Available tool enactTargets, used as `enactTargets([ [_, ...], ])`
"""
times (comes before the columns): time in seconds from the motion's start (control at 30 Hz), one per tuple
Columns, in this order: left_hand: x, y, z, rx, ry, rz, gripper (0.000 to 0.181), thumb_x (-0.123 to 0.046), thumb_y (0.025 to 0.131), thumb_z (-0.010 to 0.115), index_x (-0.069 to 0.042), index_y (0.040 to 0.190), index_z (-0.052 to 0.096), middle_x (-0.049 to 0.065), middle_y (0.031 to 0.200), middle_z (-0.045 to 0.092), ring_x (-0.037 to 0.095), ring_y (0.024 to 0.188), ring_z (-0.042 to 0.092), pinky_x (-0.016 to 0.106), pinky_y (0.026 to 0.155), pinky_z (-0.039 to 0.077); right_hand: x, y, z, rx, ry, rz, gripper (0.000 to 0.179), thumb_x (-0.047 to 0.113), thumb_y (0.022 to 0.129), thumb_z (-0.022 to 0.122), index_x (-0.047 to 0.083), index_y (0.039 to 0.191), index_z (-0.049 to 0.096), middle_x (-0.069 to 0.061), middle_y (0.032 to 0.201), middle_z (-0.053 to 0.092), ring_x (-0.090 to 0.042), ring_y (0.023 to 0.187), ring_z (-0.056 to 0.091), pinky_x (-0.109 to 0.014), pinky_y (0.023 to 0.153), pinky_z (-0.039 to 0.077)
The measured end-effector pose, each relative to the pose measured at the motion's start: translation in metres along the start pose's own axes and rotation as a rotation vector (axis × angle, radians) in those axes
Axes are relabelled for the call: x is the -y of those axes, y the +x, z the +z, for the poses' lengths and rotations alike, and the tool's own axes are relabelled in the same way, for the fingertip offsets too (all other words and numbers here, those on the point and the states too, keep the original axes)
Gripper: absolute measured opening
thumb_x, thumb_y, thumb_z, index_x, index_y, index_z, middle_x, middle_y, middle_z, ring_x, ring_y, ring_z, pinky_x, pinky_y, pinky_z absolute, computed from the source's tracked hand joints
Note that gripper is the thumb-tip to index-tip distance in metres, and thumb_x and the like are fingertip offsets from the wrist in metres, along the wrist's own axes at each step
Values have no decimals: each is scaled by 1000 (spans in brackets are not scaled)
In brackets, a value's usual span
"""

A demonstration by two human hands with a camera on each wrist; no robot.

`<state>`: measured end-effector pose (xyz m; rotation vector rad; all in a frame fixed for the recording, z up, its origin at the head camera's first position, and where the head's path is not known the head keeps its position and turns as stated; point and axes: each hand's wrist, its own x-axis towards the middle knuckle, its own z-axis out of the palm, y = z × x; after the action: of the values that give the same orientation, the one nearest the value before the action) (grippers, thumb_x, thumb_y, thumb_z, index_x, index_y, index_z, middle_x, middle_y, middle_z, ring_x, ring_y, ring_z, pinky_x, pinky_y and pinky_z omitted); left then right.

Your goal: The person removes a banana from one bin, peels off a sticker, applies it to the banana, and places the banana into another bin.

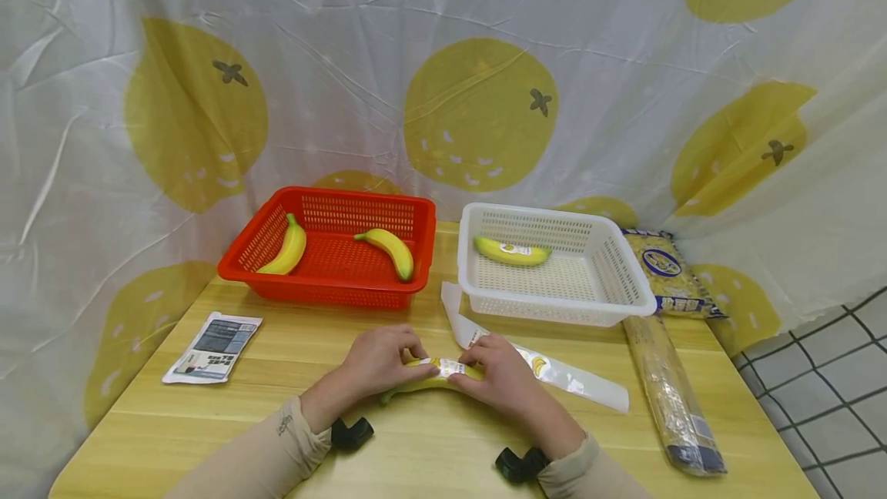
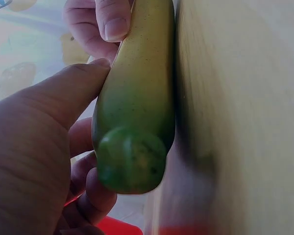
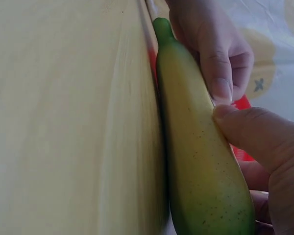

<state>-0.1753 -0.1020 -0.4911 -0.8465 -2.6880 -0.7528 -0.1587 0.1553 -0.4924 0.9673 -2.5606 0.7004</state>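
Clearly, the wooden tabletop [image 1: 416,457] spreads beneath both hands, with a red plastic basket [image 1: 326,289] beyond the left hand [image 1: 377,360] and a white plastic basket [image 1: 547,309] beyond the right hand [image 1: 506,376]. The banana [image 1: 419,385] lies between the hands, its green stem end toward the left one. A sticker strip [image 1: 592,386] runs from behind the right hand out past its outer side; a careless sweep of that hand could drag it. Between the thumbs sits a printed label [image 1: 452,367], which might wrinkle or skew if they press unevenly along the curved peel. Each hand grasps the banana, thumb nearer the body, bent fingers opposite, parted only by the fruit's thickness.
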Motion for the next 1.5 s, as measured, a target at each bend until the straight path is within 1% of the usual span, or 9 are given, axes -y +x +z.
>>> enactTargets([
  [0.27, 2, -1, 0, 12, 12, -10, 29, -60, 78, 83, -36, 76, 69, -20, 79, 60, -4, 62, 45, 19, 57, 37, 1, -9, -5, -4, -43, 48, 27, 38, 78, 89, 16, 90, 79, 8, 87, 69, -9, 82, 55, -26, 73, 49],
  [0.47, 2, -2, 2, -13, 10, -2, 29, -60, 77, 84, -36, 75, 68, -19, 74, 55, -4, 59, 42, 19, 54, 35, 4, -26, -14, 46, -49, 195, 30, 41, 78, 88, 20, 98, 79, 13, 88, 64, -4, 84, 51, -26, 73, 49],
  [0.6, 2, -1, 2, -11, -18, -7, 27, -59, 79, 83, -37, 76, 69, -19, 74, 56, -4, 61, 44, 19, 56, 36, 3, -39, -19, 46, -41, 273, 29, 36, 77, 88, 20, 100, 78, 15, 88, 61, -2, 83, 48, -25, 73, 47],
  [0.93, 5, 1, 6, 18, -96, -80, 14, -48, 88, 78, -39, 81, 70, -24, 80, 62, -4, 65, 50, 20, 61, 42, -1, -66, -29, -41, -13, 301, 29, 16, 75, 89, 13, 102, 78, 7, 94, 72, -8, 89, 61, -30, 80, 53],
  [1.03, 5, 2, 6, 20, -149, -122, 9, -43, 92, 76, -38, 86, 72, -25, 84, 65, -3, 65, 50, 21, 60, 42, -1, -74, -36, -55, -32, 321, 29, 14, 74, 90, 15, 100, 78, 9, 92, 71, -7, 87, 61, -30, 79, 53],
  [1.13, 3, 5, 5, 7, -250, -176, 3, -38, 94, 76, -35, 94, 75, -20, 90, 70, 0, 62, 51, 22, 57, 43, -2, -83, -44, -57, -64, 373, 30, 14, 72, 91, 18, 98, 77, 12, 90, 68, -6, 87, 59, -31, 80, 52],
  [1.23, 0, 11, 5, -20, -363, -217, 8, -35, 95, 75, -30, 101, 76, -15, 95, 73, 4, 59, 51, 23, 53, 43, -3, -90, -50, -59, -75, 410, 39, 16, 71, 93, 16, 106, 76, 13, 92, 67, -5, 89, 58, -33, 82, 53],
  [1.4, -8, 26, 4, -85, -510, -204, 23, -25, 95, 76, -13, 115, 75, -6, 100, 74, 9, 62, 53, 23, 53, 44, -7, -93, -51, -44, -10, 378, 51, 21, 75, 92, 13, 123, 74, 15, 96, 66, -5, 92, 58, -31, 84, 52],
  [1.5, -14, 36, 5, -105, -553, -182, 30, -21, 95, 75, -10, 123, 71, -2, 103, 74, 10, 63, 54, 23, 53, 45, -8, -93, -51, -35, 14, 385, 41, 21, 78, 91, 18, 116, 76, 18, 100, 68, -4, 95, 59, -31, 86, 53],
])
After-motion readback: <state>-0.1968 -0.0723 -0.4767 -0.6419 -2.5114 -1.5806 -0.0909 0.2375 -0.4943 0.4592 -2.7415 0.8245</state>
